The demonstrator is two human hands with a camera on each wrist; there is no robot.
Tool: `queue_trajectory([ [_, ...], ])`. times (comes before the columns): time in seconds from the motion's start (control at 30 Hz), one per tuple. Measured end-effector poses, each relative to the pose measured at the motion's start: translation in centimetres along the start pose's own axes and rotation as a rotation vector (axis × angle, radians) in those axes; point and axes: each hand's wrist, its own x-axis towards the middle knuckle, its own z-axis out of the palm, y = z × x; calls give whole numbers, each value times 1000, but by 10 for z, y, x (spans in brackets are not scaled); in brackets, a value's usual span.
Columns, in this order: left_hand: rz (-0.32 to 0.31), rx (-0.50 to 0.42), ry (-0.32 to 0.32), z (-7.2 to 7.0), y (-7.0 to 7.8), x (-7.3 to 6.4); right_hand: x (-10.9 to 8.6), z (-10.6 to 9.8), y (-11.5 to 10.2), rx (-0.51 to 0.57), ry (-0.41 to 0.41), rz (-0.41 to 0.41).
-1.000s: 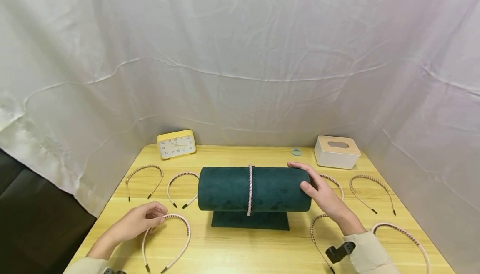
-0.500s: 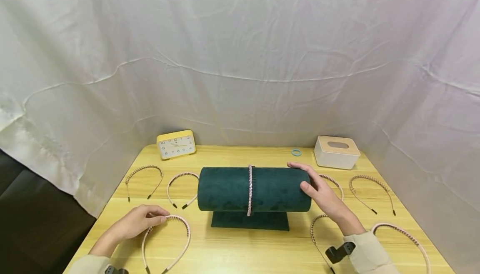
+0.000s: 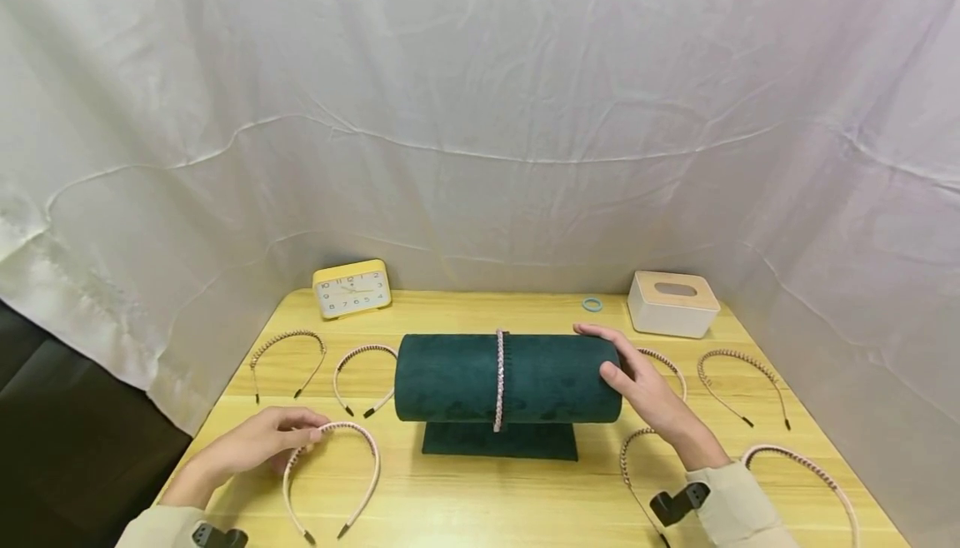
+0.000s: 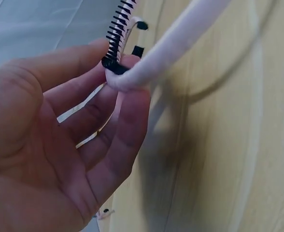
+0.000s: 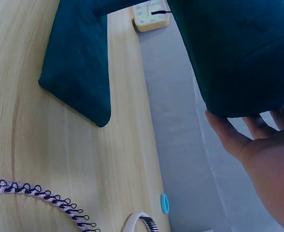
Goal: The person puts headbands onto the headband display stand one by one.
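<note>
My left hand (image 3: 258,446) pinches a pale pink headband (image 3: 377,465) near the top left of its curve. In the left wrist view the headband (image 4: 180,41) sits between thumb and fingertips, its row of black comb teeth showing, with a shadow on the table below. At centre stands a dark green velvet roll display stand (image 3: 442,377), with a beaded pink headband (image 3: 500,381) around its middle. My right hand (image 3: 648,390) rests on the right end of the roll. From the right wrist view, its fingers (image 5: 229,135) touch that end without curling round it.
Other headbands lie left of the stand, one beaded (image 3: 288,336) and one pale (image 3: 363,350). Several more lie on the right, including a beaded headband (image 3: 738,355) and a pale headband (image 3: 806,458). A yellow clock (image 3: 352,290), blue ring (image 3: 592,305) and tissue box (image 3: 671,315) stand behind.
The left hand's fingers have closed on the pale pink headband, and its tips have shifted slightly, as if raised off the table. The right hand and the stand have stayed put.
</note>
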Motion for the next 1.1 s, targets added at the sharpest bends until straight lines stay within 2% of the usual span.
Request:
queue_trajectory([
  [0.2,-39,-127,-30,-10,-8,-7,0,1,-1,-10,-5,-2],
  [0.47,15,-289,-103,-17,-17,-11,0,1,-1,-15,-2,0],
  [0.8,39,-323,-88,-19,-17,-17,0,-1,0,10,-4,-1],
  [1.1,125,-428,-122,-16,-13,-23,0,-1,0,6,-5,-2],
])
